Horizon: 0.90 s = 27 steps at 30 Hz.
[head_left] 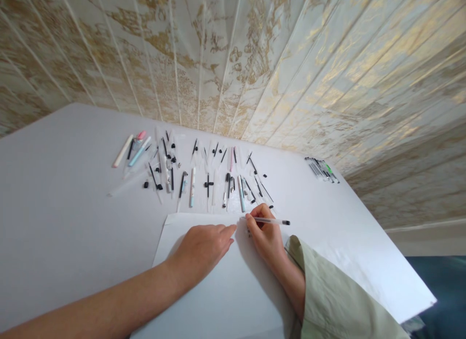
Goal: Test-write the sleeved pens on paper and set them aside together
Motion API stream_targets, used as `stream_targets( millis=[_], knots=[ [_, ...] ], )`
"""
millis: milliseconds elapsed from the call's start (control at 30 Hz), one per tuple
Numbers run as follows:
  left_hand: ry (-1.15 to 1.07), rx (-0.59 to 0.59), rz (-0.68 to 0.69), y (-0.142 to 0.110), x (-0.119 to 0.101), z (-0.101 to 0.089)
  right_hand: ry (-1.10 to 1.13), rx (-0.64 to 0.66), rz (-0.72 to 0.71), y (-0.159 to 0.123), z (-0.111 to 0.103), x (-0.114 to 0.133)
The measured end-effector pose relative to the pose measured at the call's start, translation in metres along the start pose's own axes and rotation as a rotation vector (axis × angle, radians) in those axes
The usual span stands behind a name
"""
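Observation:
A large white sheet of paper (214,300) lies on the table below my hands. My right hand (267,234) pinches a pen (273,221) with a pale, clear barrel and a black end. The pen lies nearly level, its tip pointing left near the paper's top edge. Beside that hand, a few small dark marks (249,232) show on the sheet. My left hand (206,244) rests on the paper with its fingers stretched toward the pen tip, holding nothing.
Pen parts, including black refills (208,183), black caps (146,184) and clear barrels, are scattered beyond the paper. Among them lie a blue-and-white pen (192,188) and a pink-topped item (141,135). Several pens (322,170) sit grouped at the far right of the white table (73,208), near a patterned wall.

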<state>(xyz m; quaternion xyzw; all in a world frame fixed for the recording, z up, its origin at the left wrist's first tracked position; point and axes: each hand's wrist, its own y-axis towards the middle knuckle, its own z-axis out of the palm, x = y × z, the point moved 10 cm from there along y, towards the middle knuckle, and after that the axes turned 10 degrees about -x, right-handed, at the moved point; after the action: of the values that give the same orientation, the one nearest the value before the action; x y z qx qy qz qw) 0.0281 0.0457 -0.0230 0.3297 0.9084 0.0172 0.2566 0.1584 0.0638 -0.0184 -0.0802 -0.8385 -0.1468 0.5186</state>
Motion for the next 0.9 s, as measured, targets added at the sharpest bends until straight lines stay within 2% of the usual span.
stream_targets(
  millis=[900],
  knots=[
    [0.079, 0.055, -0.002, 0.0007, -0.0008, 0.0026, 0.008, 0.040, 0.013, -0.0011, 0.0012, -0.0042]
  ],
)
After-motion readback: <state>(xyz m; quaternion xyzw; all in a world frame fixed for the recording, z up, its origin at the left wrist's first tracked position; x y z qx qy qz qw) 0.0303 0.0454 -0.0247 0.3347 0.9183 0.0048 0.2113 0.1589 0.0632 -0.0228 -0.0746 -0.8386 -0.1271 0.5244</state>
